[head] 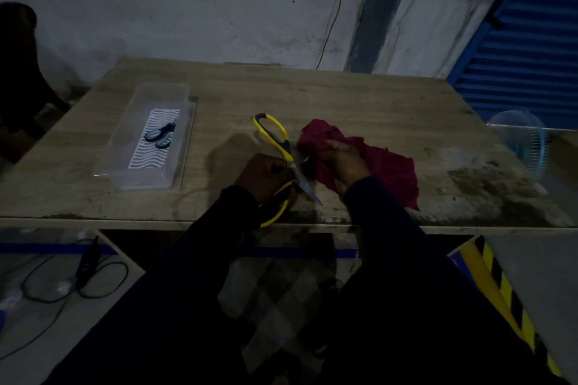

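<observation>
At table point(375, 97) edge: my left hand point(266, 178) clamps yellow scissors point(281, 141) by handle, right hand point(347, 162) clutches red cloth point(391, 166) round blade. Wiping, likely; next, draw cloth tipward.

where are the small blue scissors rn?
Head view: the blue scissors lie in the clear tray on the left part of the table, apart from the yellow scissors that the left hand grips.
</observation>
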Motion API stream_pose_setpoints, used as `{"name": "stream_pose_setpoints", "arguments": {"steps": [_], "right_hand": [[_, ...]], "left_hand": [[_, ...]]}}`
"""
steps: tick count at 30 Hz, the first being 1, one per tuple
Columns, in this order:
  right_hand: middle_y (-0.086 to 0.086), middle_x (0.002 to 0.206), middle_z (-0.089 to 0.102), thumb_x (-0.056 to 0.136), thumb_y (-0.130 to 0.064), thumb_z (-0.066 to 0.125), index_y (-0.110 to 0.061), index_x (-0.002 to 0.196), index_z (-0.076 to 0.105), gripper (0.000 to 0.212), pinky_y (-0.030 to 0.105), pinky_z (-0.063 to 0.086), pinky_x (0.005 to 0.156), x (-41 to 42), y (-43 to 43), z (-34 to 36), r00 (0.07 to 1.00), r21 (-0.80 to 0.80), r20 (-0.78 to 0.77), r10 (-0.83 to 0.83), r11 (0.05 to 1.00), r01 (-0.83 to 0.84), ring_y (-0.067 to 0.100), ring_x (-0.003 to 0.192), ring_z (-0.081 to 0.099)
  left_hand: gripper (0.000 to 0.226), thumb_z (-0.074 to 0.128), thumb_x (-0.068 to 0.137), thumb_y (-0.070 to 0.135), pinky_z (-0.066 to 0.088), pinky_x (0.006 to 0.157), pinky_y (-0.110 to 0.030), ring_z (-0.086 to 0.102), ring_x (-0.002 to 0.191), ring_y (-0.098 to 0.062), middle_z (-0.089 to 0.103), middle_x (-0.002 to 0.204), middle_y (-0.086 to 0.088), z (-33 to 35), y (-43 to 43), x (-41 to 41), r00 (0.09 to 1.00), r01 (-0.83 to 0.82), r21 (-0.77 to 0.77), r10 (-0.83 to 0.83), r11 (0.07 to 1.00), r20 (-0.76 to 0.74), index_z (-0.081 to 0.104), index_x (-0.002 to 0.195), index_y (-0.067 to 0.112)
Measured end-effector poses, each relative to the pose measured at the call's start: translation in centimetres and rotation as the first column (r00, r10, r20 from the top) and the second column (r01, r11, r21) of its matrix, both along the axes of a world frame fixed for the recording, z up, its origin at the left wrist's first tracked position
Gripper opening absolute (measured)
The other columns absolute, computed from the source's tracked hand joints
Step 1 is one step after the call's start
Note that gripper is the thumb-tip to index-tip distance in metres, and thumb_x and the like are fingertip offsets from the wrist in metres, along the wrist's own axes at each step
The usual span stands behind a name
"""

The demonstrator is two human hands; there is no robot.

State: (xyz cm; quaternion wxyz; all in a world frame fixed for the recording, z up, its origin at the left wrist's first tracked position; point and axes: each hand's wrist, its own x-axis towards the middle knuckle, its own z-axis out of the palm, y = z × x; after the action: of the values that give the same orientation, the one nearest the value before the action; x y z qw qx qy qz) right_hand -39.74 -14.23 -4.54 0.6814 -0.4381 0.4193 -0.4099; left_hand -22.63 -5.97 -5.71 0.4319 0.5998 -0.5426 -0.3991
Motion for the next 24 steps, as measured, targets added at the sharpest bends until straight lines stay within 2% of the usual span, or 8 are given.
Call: {"name": "stream_pose_setpoints", "arguments": {"steps": [4,7,9,12,15,18,21,24], "right_hand": [[0.03,0.132,0.056,0.09,0.01,0.04,0.009,0.131,0.053,0.043,0.048,0.05,0.099,0.7,0.3,1.0,0.99,0.095,0.027,-0.141,0.986,0.138,0.04,0.117,0.059],[0.027,0.142,0.047,0.1,-0.003,0.033,0.008,0.14,0.041,0.042,0.042,0.049,0.096,0.4,-0.2,1.3,0.953,0.122,-0.048,-0.298,0.946,0.302,0.039,0.127,0.052],[0.027,0.138,0.052,0.098,-0.007,0.041,0.007,0.135,0.048,0.04,0.041,0.052,0.093,0.7,-0.2,1.2,0.961,0.093,-0.018,-0.277,0.956,0.278,0.039,0.122,0.056],[0.024,0.12,0.065,0.092,-0.009,0.052,0.003,0.113,0.068,0.028,0.044,0.05,0.102,0.8,0.6,0.7,0.97,0.141,0.135,-0.204,0.973,0.185,0.034,0.108,0.064],[0.012,0.096,0.068,0.092,0.009,0.035,0.001,0.106,0.065,0.034,0.031,0.057,0.084,0.0,1.1,0.7,0.968,0.12,0.199,-0.15,0.984,0.128,0.022,0.087,0.067],[0.008,0.086,0.074,0.097,0.007,0.036,0.003,0.105,0.061,0.027,0.026,0.059,0.073,0.0,1.8,0.4,0.979,0.024,0.189,-0.076,0.997,0.073,0.018,0.078,0.071],[0.013,0.094,0.073,0.097,0.002,0.043,0.005,0.111,0.063,0.024,0.035,0.059,0.082,0.3,1.9,0.5,0.992,-0.013,0.093,-0.081,0.996,0.083,0.025,0.084,0.071],[0.024,0.11,0.067,0.095,0.003,0.047,0.009,0.12,0.06,0.029,0.048,0.052,0.095,0.4,1.5,0.6,0.991,0.009,0.007,-0.131,0.991,0.131,0.034,0.098,0.065]], "left_hand": [[0.025,0.07,0.092,0.028,0.051,0.061,-0.031,0.067,0.061,-0.022,0.075,0.072,-0.018,-0.1,0.0,-0.2,1.0,0.002,0.005,-0.002,1.0,-0.03,0.081,0.079,0.01],[0.025,0.072,0.09,0.033,0.052,0.06,-0.032,0.068,0.061,-0.026,0.074,0.071,-0.019,-0.3,0.2,-0.3,0.994,-0.021,0.007,0.022,1.0,-0.105,0.081,0.076,0.014],[0.027,0.071,0.092,0.03,0.05,0.058,-0.031,0.066,0.057,-0.024,0.072,0.064,-0.014,-0.3,0.3,-0.2,0.994,-0.05,0.006,0.051,0.999,-0.099,0.079,0.071,0.015],[0.031,0.069,0.093,0.027,0.049,0.057,-0.031,0.065,0.053,-0.023,0.071,0.06,-0.015,-0.2,0.2,-0.3,0.998,-0.051,0.014,0.051,0.999,-0.042,0.077,0.067,0.011],[0.035,0.068,0.094,0.027,0.048,0.056,-0.028,0.065,0.053,-0.024,0.07,0.06,-0.017,0.0,0.3,-0.2,0.998,-0.05,0.01,0.05,0.999,-0.026,0.076,0.067,0.007],[0.035,0.067,0.094,0.025,0.046,0.055,-0.026,0.065,0.053,-0.023,0.069,0.059,-0.016,0.1,0.4,-0.2,1.0,-0.026,0.009,0.026,1.0,-0.015,0.076,0.067,0.005],[0.033,0.068,0.094,0.027,0.045,0.053,-0.021,0.063,0.05,-0.013,0.067,0.052,-0.002,0.4,0.4,-0.2,0.999,-0.005,-0.001,0.005,1.0,0.045,0.077,0.065,0.012],[0.02,0.071,0.091,0.025,0.05,0.06,-0.024,0.064,0.056,-0.008,0.069,0.059,0.002,0.5,0.2,-0.1,0.998,-0.006,0.005,0.006,1.0,0.063,0.079,0.075,0.016]]}}
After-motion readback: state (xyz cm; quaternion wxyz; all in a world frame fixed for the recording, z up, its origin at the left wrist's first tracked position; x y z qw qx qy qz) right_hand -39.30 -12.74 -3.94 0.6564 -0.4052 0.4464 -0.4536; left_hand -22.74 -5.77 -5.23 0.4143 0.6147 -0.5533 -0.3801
